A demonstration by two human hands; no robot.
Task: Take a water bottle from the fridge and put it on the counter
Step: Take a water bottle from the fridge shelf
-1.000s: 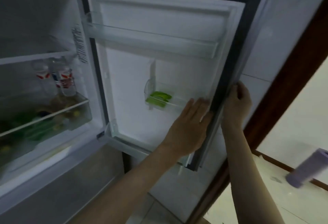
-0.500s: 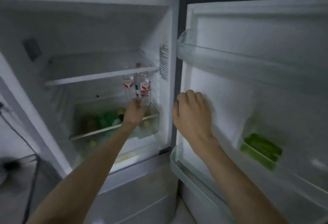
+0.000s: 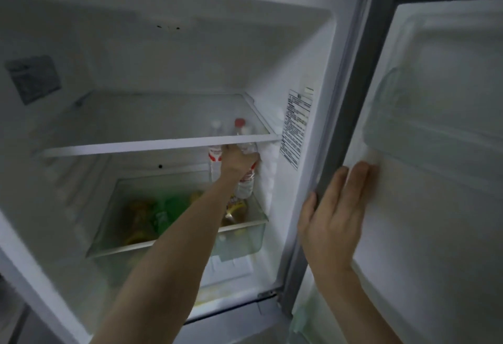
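**Hand on the bottle, deep in the open fridge**

Right of centre in the frame, under the glass shelf [image 3: 152,145], the left hand [image 3: 236,159] is wrapped around the upper body of a water bottle [image 3: 246,180], its fingers curled over the clear plastic. That bottle stands upright at the back right of the fridge [image 3: 190,57] compartment, close to the right inner wall, with its red cap [image 3: 239,122] showing through the shelf above. A second bottle [image 3: 214,156] with a red-and-white label stands just beside it on its left, touching or nearly touching the hand; which of the two I cannot tell. Both bottles stand on the clear cover of the crisper drawer [image 3: 177,248], through which blurred green and yellow items show.

At the lower right of the frame the right hand [image 3: 333,213] lies flat, fingers stretched out and together, against the inner edge of the open fridge door [image 3: 441,207]; it presses the surface rather than grasping anything. A door bin [image 3: 424,123] of clear plastic sits just above its fingertips. A printed label [image 3: 296,128] is stuck on the right inner wall near the bottles, and a grey panel [image 3: 32,79] sits on the left wall at the upper left.
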